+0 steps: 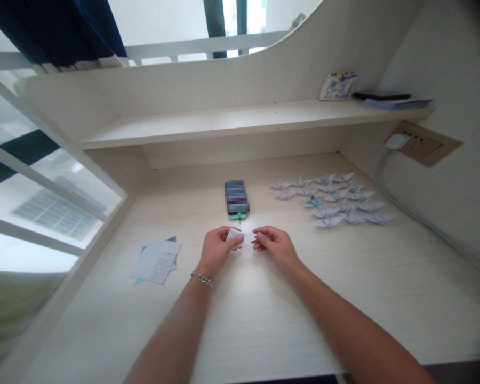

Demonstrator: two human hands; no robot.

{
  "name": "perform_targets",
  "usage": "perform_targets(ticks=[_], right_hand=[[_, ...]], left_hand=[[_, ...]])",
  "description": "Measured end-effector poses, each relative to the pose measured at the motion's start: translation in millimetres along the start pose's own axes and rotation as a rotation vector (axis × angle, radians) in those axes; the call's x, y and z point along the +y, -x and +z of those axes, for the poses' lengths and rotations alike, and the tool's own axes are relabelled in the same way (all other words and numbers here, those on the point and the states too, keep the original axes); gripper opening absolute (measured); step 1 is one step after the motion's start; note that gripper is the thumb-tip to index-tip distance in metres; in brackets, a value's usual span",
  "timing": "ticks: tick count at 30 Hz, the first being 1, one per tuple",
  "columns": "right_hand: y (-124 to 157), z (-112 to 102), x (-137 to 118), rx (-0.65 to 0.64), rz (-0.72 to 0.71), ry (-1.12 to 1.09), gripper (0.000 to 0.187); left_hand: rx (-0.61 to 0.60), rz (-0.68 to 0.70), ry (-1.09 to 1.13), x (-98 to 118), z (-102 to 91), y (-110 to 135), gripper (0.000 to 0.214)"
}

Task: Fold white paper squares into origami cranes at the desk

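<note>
Both hands meet over the middle of the desk (264,320). My left hand (218,248), with a bracelet on its wrist, pinches a small folded white paper (235,236) between thumb and fingers. My right hand (272,244) has curled fingers pinching the paper's other edge. Just beyond the hands a phone (237,200) lies flat, its screen blurred. Several folded paper cranes (336,201) sit in rows to the right of the phone.
A small stack of paper sheets (157,261) lies on the desk at the left. A shelf (224,122) runs above the desk, with a small card (337,86) and dark flat items on it. A wall socket (422,144) with a plug and cable is on the right wall.
</note>
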State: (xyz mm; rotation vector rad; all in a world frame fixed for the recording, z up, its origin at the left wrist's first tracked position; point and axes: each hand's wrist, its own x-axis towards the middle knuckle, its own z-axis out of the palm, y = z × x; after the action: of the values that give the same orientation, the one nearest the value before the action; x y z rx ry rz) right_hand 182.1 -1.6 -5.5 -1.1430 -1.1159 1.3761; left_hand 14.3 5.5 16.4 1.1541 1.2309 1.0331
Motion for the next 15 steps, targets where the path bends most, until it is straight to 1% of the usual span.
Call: perform_targets(ticks=[15], right_hand=[[0.9,1.3,1.8,-0.02,-0.015,0.027,0.031]], left_hand=[[-0.022,0.032,-0.03,-1.1,0.1,0.5,0.032]])
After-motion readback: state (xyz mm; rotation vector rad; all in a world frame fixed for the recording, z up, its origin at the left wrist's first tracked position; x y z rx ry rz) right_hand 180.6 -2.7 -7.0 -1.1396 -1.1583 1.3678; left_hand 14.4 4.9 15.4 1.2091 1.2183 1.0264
